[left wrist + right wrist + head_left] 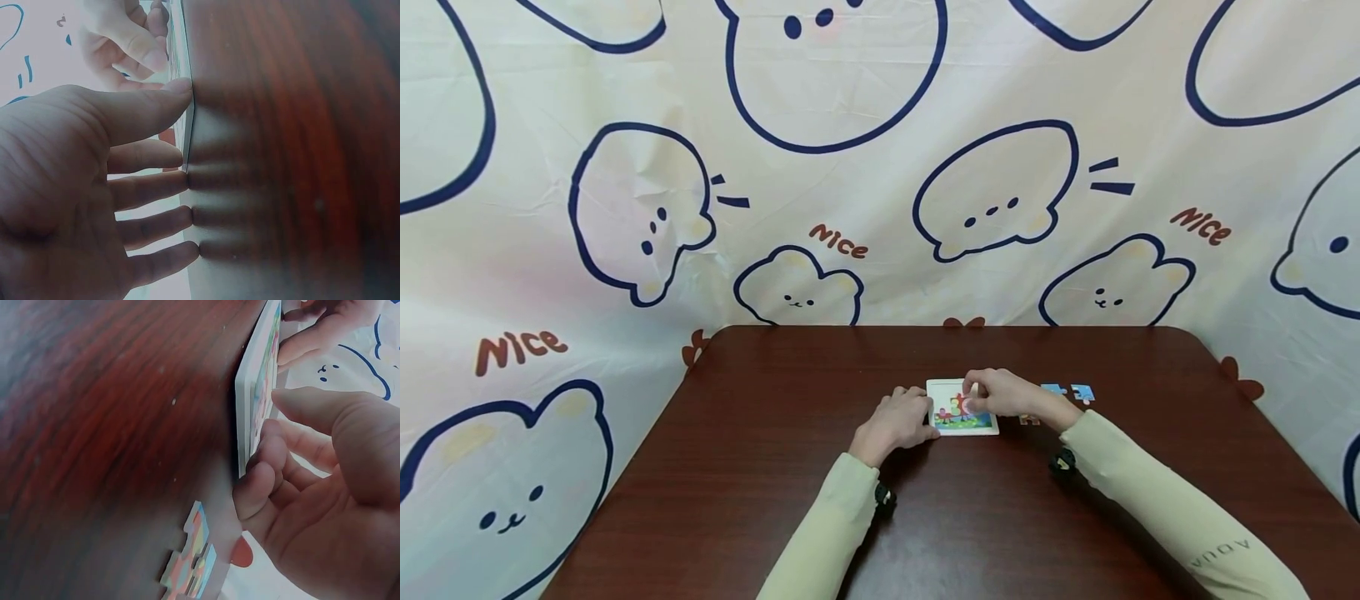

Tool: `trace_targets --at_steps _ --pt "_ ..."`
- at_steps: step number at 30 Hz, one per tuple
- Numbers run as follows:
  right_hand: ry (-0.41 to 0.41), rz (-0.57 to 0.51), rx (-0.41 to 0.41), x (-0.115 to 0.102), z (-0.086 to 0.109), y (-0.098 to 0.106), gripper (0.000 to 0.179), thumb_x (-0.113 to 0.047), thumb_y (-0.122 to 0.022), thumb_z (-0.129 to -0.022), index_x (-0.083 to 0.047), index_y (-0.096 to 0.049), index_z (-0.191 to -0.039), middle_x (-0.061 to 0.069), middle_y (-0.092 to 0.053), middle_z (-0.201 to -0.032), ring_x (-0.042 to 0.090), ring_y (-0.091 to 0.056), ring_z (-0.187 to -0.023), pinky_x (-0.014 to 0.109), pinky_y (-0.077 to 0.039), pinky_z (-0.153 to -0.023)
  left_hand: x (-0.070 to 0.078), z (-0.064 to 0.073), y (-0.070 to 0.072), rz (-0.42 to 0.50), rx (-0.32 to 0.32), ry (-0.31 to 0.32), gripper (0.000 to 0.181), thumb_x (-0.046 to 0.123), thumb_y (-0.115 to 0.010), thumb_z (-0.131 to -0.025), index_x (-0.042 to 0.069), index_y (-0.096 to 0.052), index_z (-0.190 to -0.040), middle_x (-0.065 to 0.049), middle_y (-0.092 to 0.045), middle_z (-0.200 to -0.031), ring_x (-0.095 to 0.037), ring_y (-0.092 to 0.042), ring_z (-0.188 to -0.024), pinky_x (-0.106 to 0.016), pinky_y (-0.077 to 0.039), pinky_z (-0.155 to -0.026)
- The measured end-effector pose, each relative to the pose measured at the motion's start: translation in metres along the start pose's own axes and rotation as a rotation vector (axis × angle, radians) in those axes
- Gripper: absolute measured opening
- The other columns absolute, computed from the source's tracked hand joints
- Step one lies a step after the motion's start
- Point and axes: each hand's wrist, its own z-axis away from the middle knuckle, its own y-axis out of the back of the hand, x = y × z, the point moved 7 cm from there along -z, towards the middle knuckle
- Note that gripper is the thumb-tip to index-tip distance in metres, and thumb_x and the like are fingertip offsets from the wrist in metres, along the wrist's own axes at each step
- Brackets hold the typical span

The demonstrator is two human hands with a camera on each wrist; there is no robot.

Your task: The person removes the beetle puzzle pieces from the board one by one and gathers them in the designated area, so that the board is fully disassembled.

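Note:
A small jigsaw puzzle board (947, 386) with a white frame and a colourful picture lies flat on the table. My left hand (895, 421) rests at its left side, fingers spread and nearly straight. In the left wrist view, the left thumb (150, 109) touches the board's edge and the other fingertips reach down to the tabletop. Over the board's right part is my right hand (1003, 393). Its thumb (306, 407) reaches the picture, and the other fingers curl at the board's edge. I cannot tell whether a piece is between them.
Two blue jigsaw pieces (1082, 392) lie beyond the right wrist, and a brownish piece (1028, 420) lies partly under it. In the right wrist view, loose pieces (197, 534) lie beside the board. A cartoon-printed cloth (880, 200) hangs behind the dark wooden table (790, 367).

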Motion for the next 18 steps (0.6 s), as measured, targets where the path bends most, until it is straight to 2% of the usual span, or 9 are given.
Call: trace_targets --at_steps 5,18 --pt "-0.026 0.014 -0.022 -0.0002 -0.0027 -0.0025 0.023 -0.028 -0.068 -0.093 -0.017 -0.062 -0.113 0.003 -0.064 -0.089 0.017 -0.054 -0.072 0.030 -0.044 -0.064 0.0004 -0.0001 0.0001 0.004 0.000 -0.005 0.025 0.041 -0.068 -0.091 0.017 -0.063 -0.088 -0.005 -0.054 -0.139 -0.028 -0.050 -0.118 -0.043 -0.044 -0.092" --pt "-0.042 0.019 -0.050 -0.0051 -0.0066 -0.0049 0.014 -0.022 -0.067 -0.093 -0.015 -0.062 -0.104 0.004 -0.066 -0.093 0.017 -0.055 -0.076 0.030 -0.046 -0.068 0.0006 0.0001 0.0004 0.002 -0.001 -0.001 0.025 0.041 -0.069 -0.090 0.016 -0.063 -0.089 -0.006 -0.054 -0.138 -0.029 -0.050 -0.116 -0.044 -0.045 -0.092"
